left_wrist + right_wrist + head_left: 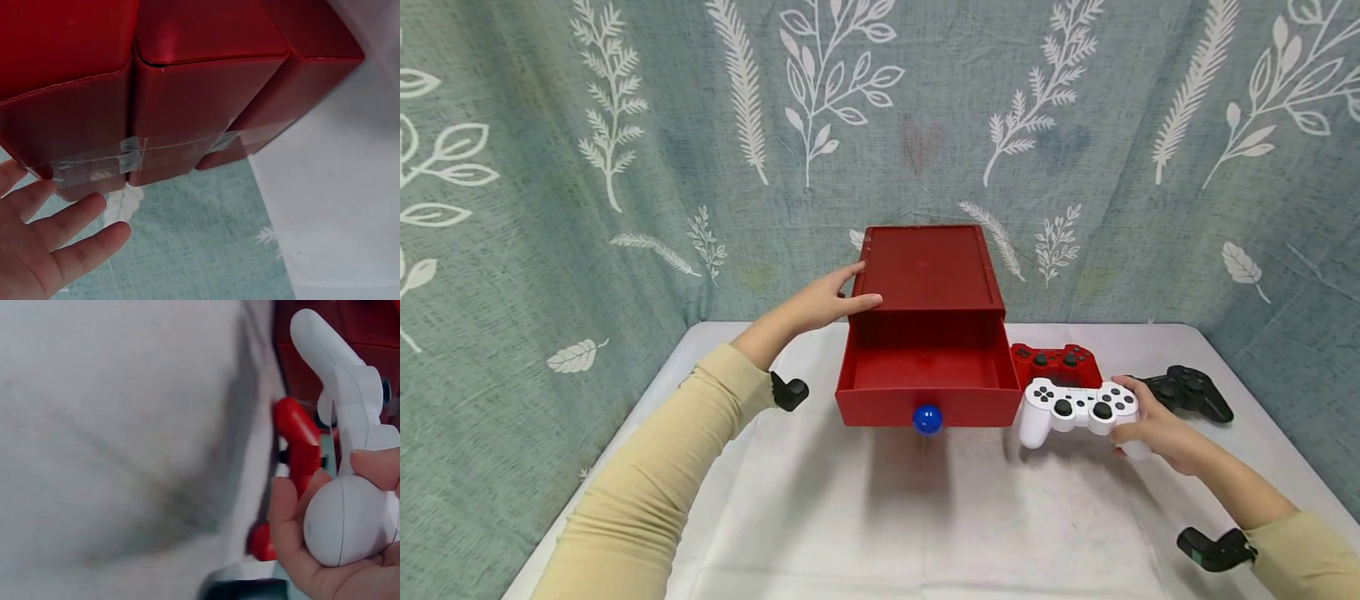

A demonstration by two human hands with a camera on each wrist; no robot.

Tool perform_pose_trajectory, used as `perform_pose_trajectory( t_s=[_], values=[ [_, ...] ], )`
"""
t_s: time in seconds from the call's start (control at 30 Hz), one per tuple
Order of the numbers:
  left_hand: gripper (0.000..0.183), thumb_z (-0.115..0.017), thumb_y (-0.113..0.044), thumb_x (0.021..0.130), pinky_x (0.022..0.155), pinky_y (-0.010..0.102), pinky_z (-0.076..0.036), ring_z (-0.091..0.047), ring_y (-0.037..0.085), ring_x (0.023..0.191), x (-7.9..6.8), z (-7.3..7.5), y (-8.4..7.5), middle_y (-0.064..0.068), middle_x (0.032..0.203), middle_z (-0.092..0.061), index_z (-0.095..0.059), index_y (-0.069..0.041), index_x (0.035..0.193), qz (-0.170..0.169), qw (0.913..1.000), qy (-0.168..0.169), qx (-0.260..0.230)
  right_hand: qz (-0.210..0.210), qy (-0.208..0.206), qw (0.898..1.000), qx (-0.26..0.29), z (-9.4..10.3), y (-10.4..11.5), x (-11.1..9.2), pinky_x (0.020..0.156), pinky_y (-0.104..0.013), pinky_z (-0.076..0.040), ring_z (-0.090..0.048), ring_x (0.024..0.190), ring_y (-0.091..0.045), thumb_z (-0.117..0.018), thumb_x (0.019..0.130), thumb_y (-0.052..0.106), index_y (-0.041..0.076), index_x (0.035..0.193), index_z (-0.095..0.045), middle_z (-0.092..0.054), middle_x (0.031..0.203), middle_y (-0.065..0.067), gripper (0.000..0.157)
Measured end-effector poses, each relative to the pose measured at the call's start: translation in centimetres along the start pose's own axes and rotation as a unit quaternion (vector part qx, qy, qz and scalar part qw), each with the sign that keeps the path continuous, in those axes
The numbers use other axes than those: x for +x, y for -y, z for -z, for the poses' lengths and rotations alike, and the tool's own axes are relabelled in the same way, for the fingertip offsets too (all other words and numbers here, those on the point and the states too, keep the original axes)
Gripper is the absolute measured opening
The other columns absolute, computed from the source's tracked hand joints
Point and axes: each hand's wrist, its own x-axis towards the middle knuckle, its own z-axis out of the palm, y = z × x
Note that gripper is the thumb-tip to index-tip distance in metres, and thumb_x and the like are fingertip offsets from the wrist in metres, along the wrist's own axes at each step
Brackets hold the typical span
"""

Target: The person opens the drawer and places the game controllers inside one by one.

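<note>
White controller (1080, 398) near drawer edge (927, 392)

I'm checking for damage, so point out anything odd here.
Clear, wrinkled tape runs across the sections of the red drawer unit, on the side by the left hand; it looks like a makeshift join. I see no spill.

Drawer unit (880, 408): red
Knob (928, 420): blue
Front gamepad (1082, 413): white, black sticks (1063, 407)
Rear gamepad (1056, 372): red
Rightmost gamepad (1201, 393): black
Backdrop (917, 158): grey-green, white leaves
Worktop (925, 542): white
</note>
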Motion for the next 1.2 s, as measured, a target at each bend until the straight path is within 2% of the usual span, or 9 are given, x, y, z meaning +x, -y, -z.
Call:
perform_pose_trajectory(
  t_s=[0.27, 0.47, 0.67, 0.9, 1.03, 1.2],
  values=[
    [0.083, -0.053, -0.057, 0.084, 0.094, 0.049, -0.041, -0.040, 0.030, 0.125, 0.0, 0.0, 0.2, 0.006, 0.152, -0.018, -0.012, -0.025, 0.148, 0.001, 1.0000, -0.003, -0.001, 0.005, 0.012, 1.000, -0.008, 1.7, 2.2, -1.0, 0.070, -0.038, -0.051, -0.052, 0.090, -0.021, -0.060, 0.078, 0.000, 0.004, 0.142, 0.008, -0.021, 0.130, -0.029, 0.094],
    [0.084, -0.054, -0.059, 0.083, 0.094, 0.049, -0.041, -0.040, 0.029, 0.125, -0.1, -0.1, 0.2, 0.005, 0.151, -0.020, -0.014, -0.025, 0.148, 0.000, 1.0000, -0.009, 0.000, 0.015, 0.018, 1.000, -0.015, 3.1, 3.8, -1.6, 0.071, -0.037, -0.051, -0.052, 0.089, -0.011, -0.061, 0.080, 0.002, 0.004, 0.142, 0.009, -0.022, 0.132, -0.027, 0.093],
    [0.084, -0.053, -0.060, 0.082, 0.097, 0.050, -0.038, -0.036, 0.029, 0.129, -0.1, 0.0, 0.2, 0.005, 0.152, -0.018, -0.013, -0.025, 0.148, -0.001, 0.9999, -0.010, 0.003, 0.016, 0.037, 0.999, 0.003, 4.2, 5.9, -2.3, 0.076, -0.042, -0.052, -0.056, 0.087, -0.012, -0.060, 0.082, 0.002, 0.010, 0.141, 0.011, -0.023, 0.132, -0.025, 0.093],
    [0.083, -0.052, -0.059, 0.084, 0.102, 0.051, -0.031, -0.026, 0.027, 0.135, 0.1, 0.0, 0.3, 0.006, 0.152, -0.018, -0.014, -0.024, 0.148, -0.007, 0.9998, -0.012, 0.014, 0.029, 0.043, 0.999, -0.012, 5.1, 8.6, -3.3, 0.077, -0.042, -0.052, -0.056, 0.092, -0.009, -0.059, 0.083, 0.003, 0.014, 0.141, 0.010, -0.023, 0.131, -0.021, 0.091],
    [0.082, -0.052, -0.058, 0.084, 0.104, 0.052, -0.029, -0.023, 0.027, 0.136, 0.2, 0.1, 0.3, 0.006, 0.152, -0.018, -0.014, -0.023, 0.148, -0.007, 0.9998, -0.013, 0.015, 0.032, 0.042, 0.998, -0.024, 5.3, 10.1, -3.9, 0.077, -0.040, -0.051, -0.057, 0.092, -0.012, -0.059, 0.084, 0.003, 0.018, 0.141, 0.006, -0.031, 0.125, -0.014, 0.087],
    [0.082, -0.052, -0.058, 0.084, 0.104, 0.051, -0.028, -0.021, 0.027, 0.137, 0.2, 0.1, 0.3, 0.006, 0.152, -0.018, -0.014, -0.023, 0.148, -0.004, 0.9998, -0.011, 0.018, 0.048, 0.050, 0.997, -0.039, 5.4, 12.1, -4.3, 0.078, -0.035, -0.049, -0.061, 0.090, -0.020, -0.058, 0.085, 0.003, 0.017, 0.143, 0.008, -0.041, 0.118, -0.004, 0.088]
  ],
)
